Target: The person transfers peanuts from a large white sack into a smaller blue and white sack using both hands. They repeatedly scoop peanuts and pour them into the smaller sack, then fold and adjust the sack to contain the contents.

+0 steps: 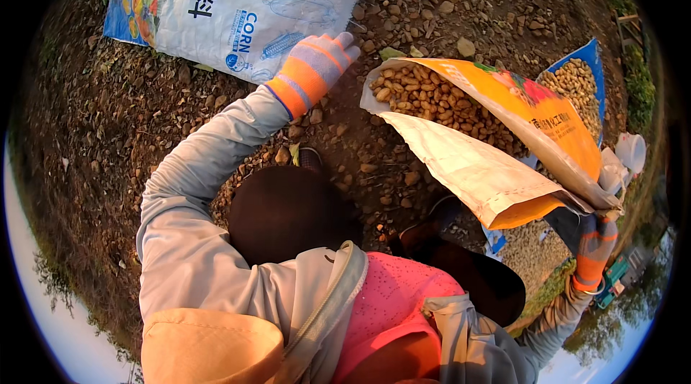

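Observation:
My left hand [318,72], in an orange and grey knit glove, is beside the lower corner of a white woven fertilizer sack [302,3] printed with corn. Its palm side is hidden, and nothing shows in its fingers. On the other side, an orange and white woven sack [559,119] lies with its side gaping, and unshelled peanuts [437,95] show inside. My right hand [594,249], in a matching glove, grips the gathered far end of that orange sack; its fingers are partly hidden.
More peanuts [575,87] lie on a blue sheet beyond the orange sack. A tan spread [532,257], perhaps peanuts, is beside my leg. A white plastic container [630,152] stands at the right. Farther off is a green machine [614,281]. Stony soil [135,130] covers the ground.

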Demonstrator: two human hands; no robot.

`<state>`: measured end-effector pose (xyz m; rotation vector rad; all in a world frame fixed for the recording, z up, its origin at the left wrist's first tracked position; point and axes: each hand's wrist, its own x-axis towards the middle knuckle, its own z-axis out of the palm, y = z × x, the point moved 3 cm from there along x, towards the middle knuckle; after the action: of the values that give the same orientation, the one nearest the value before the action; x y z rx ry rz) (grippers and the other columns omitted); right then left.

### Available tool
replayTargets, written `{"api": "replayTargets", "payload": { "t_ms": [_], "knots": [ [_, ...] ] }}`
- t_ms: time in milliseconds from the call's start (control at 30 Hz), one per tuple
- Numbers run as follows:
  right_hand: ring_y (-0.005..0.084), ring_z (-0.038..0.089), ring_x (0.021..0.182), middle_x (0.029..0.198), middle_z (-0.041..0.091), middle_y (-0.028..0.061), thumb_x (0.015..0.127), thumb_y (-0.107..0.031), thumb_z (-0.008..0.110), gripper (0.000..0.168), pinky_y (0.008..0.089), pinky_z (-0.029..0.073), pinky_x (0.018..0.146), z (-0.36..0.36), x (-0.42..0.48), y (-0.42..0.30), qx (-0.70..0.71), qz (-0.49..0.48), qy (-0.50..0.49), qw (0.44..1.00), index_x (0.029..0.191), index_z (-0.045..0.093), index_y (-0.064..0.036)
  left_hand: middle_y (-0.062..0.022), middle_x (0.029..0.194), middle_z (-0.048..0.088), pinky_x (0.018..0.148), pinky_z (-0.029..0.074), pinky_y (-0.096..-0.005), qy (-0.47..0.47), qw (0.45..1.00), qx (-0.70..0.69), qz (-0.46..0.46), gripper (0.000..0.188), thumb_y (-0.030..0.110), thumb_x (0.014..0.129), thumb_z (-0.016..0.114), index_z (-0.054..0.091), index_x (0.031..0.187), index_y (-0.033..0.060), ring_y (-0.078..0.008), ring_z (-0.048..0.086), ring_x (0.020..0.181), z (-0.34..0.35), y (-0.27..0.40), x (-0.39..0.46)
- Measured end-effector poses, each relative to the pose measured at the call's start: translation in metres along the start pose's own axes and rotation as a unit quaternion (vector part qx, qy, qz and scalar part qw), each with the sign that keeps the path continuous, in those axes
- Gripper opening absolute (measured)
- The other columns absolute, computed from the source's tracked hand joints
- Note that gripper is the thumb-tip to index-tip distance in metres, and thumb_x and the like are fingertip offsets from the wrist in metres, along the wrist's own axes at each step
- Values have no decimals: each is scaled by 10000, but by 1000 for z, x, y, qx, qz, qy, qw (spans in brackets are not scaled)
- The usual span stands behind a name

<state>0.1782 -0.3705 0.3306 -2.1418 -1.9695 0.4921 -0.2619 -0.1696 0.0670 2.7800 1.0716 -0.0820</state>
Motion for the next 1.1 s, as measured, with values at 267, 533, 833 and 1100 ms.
{"api": "replayTargets", "payload": {
  "t_ms": [267, 533, 833, 1100],
  "knots": [
    [202, 549, 937, 1016, 575, 144, 861, 0, 523, 251, 299, 415, 811, -12, 10, -13, -62, -27, 19, 998, 1109, 524, 35, -56, 971, 619, 658, 508, -335, -174, 952, 234, 90, 294, 94, 781, 542, 588, 1068, 138, -247, 635, 809, -2, -50, 69],
    [119, 511, 832, 895, 596, 58, 886, -49, 512, 156, 263, 413, 737, -46, 41, -49, 72, 76, 102, 989, 994, 587, 34, -107, 747, 599, 616, 497, -380, 7, 994, 101, -31, 170, 127, 785, 537, 544, 945, 68, -284, 617, 734, -69, -55, 35],
    [117, 539, 933, 1017, 611, 66, 902, -55, 495, 217, 261, 404, 863, -83, 98, -110, -121, -23, 114, 986, 1077, 588, 32, -168, 711, 587, 575, 494, -409, 119, 992, 30, 5, 197, 127, 787, 520, 530, 972, 60, -340, 604, 679, -91, -81, -10],
    [136, 581, 846, 958, 632, 88, 901, -75, 509, 225, 264, 452, 777, -49, 162, -144, -142, -108, 120, 977, 1093, 585, 15, -143, 696, 589, 561, 480, -415, 131, 988, 7, 81, 188, 126, 781, 553, 519, 961, 84, -345, 594, 641, -98, -108, -15]
  ]
}}
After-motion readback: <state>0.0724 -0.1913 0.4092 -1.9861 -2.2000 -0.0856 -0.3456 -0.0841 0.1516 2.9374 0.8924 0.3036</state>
